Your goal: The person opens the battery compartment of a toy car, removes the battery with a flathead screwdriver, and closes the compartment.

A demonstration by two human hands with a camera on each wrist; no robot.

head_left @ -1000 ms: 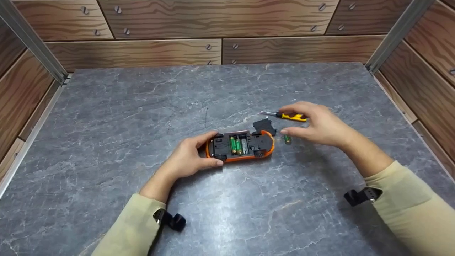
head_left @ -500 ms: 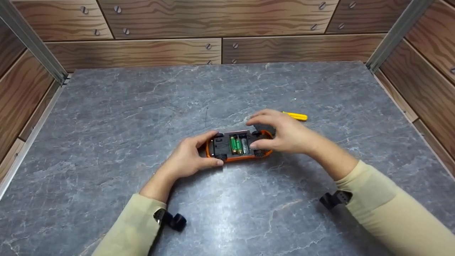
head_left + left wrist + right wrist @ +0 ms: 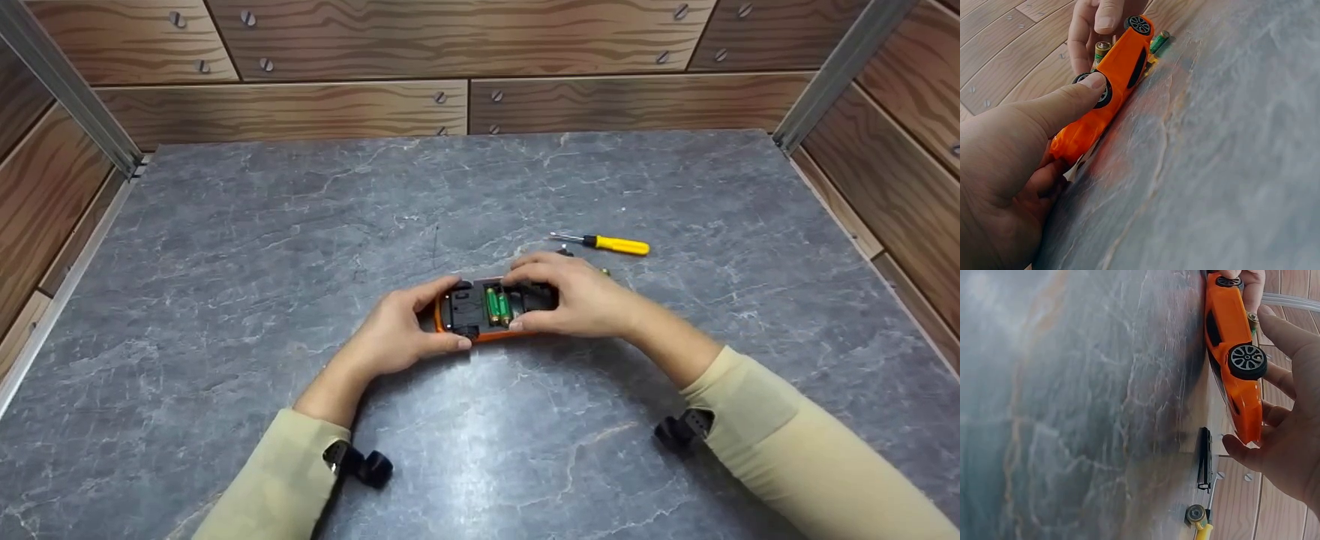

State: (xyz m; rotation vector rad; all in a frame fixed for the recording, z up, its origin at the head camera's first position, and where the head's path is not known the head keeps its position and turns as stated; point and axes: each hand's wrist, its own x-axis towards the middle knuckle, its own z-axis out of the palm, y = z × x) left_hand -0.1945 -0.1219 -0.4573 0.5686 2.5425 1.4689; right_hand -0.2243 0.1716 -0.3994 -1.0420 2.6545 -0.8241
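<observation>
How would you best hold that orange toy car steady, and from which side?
Likely at its left end, coming from the left, pinched across both long sides as the left hand does. The car is narrow and lies upside down, so this leaves the green batteries uncovered.

"Car [image 3: 466, 301]?"
"In my left hand [image 3: 394, 330], right hand [image 3: 589, 298] over the opposite end; batteries [image 3: 497, 306] between them, in its bay."
"Screwdriver [image 3: 621, 245]?"
"On the table [image 3: 300, 195], beyond my right hand. Cover [image 3: 1205, 458] and loose battery [image 3: 1195, 513] lie nearer that hand."
</observation>
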